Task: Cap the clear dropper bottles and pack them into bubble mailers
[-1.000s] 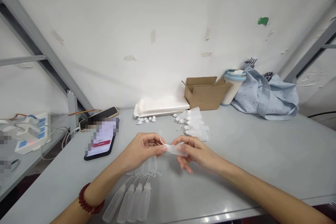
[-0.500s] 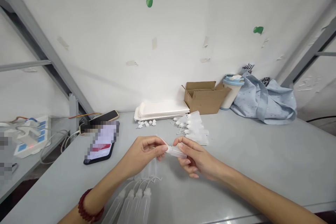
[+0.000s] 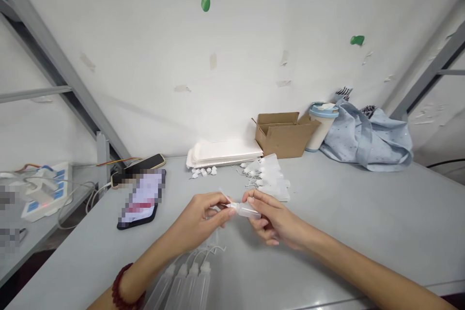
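Observation:
In the middle of the head view I hold a small translucent plastic squeeze bottle [image 3: 248, 210] on its side. My right hand [image 3: 271, 215] pinches its body between thumb and fingers. The fingertips of my left hand [image 3: 209, 213] are closed round the white cap end at its neck; a thin pale strip or tube sticks up there. Below my left hand lie several translucent bottles [image 3: 187, 283] with thin curved spouts, side by side. Beyond my right hand rests a group of similar bottles [image 3: 271, 179]. Several small white caps [image 3: 204, 171] lie behind my left hand.
At the back are stacked white packets [image 3: 225, 151], an open cardboard box [image 3: 285, 140], a cup with a blue lid [image 3: 319, 128] and a light blue bag [image 3: 366, 140]. On the left lie two phones, one with a lit screen [image 3: 145, 196], and a power strip [image 3: 47, 193] with cables.
My left fingers have shifted slightly at the bottle's neck. A thin pointed tip now shows beside them. The bottle stays in my right hand, nearly where it was.

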Demonstrator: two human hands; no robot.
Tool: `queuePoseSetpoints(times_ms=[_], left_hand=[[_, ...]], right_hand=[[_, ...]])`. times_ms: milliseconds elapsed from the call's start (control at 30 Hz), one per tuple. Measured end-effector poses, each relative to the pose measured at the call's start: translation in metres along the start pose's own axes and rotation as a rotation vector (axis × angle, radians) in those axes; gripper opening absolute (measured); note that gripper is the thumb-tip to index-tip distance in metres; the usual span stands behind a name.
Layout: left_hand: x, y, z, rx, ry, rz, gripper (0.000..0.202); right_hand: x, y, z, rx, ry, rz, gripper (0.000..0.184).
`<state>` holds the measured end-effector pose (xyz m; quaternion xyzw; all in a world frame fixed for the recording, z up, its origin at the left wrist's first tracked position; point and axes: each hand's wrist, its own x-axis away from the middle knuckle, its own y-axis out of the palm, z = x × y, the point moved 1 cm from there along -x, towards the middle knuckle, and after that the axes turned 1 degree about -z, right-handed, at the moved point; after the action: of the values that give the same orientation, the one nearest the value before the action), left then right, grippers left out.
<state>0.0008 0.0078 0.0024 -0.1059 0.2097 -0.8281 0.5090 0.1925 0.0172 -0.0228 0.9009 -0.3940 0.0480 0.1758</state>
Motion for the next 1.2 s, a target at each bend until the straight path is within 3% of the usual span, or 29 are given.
queuePoseSetpoints(times_ms=[67, 133, 200, 267, 333, 400, 467, 567, 633, 700, 800, 900, 967, 1067, 1133, 1200], left_hand=[[-0.001, 0.002, 0.000, 0.089, -0.072, -0.034, 0.022], [-0.002, 0.003, 0.000, 0.131, -0.117, -0.030, 0.025], [-0.002, 0.004, 0.000, 0.154, -0.134, -0.031, 0.027], [-0.002, 0.005, -0.001, 0.135, -0.102, -0.033, 0.024], [0.000, 0.006, -0.003, 0.024, 0.031, 0.018, 0.018], [0.002, 0.007, -0.004, -0.137, 0.218, 0.098, 0.015], [0.003, 0.007, -0.005, -0.222, 0.308, 0.137, 0.015], [0.002, 0.006, -0.005, -0.150, 0.149, 0.066, 0.021], [0.001, 0.006, -0.004, -0.093, 0.005, -0.019, 0.028], [0.001, 0.007, -0.004, -0.088, -0.057, -0.078, 0.033], [0.002, 0.012, -0.005, -0.215, 0.059, -0.070, 0.033], [0.004, 0.018, -0.009, -0.464, 0.321, 0.020, 0.028], [0.005, 0.019, -0.010, -0.585, 0.415, 0.056, 0.025], [0.004, 0.016, -0.008, -0.575, 0.316, 0.006, 0.025], [0.003, 0.012, -0.007, -0.512, 0.203, -0.051, 0.031], [0.002, 0.010, -0.006, -0.488, 0.190, -0.075, 0.038]], right_hand=[[0.000, -0.001, 0.002, 0.161, -0.058, 0.044, 0.029], [-0.001, -0.002, 0.004, 0.457, -0.200, 0.128, 0.028], [-0.001, -0.002, 0.007, 0.758, -0.381, 0.195, 0.025], [0.000, -0.001, 0.008, 0.893, -0.499, 0.216, 0.020], [0.000, -0.001, 0.008, 0.852, -0.510, 0.222, 0.019], [-0.001, -0.002, 0.006, 0.714, -0.422, 0.203, 0.023], [-0.002, -0.003, 0.004, 0.567, -0.323, 0.159, 0.027], [-0.003, -0.004, 0.003, 0.525, -0.305, 0.151, 0.027], [-0.004, -0.003, 0.003, 0.641, -0.371, 0.187, 0.025], [-0.003, -0.002, 0.004, 0.748, -0.435, 0.201, 0.022], [-0.003, -0.002, 0.005, 0.753, -0.442, 0.205, 0.026], [-0.004, -0.005, 0.007, 0.588, -0.316, 0.199, 0.034], [-0.006, -0.007, 0.008, 0.444, -0.215, 0.177, 0.039], [-0.006, -0.006, 0.008, 0.399, -0.187, 0.157, 0.040], [-0.006, -0.003, 0.007, 0.509, -0.273, 0.168, 0.038], [-0.005, -0.001, 0.005, 0.612, -0.368, 0.194, 0.036]])
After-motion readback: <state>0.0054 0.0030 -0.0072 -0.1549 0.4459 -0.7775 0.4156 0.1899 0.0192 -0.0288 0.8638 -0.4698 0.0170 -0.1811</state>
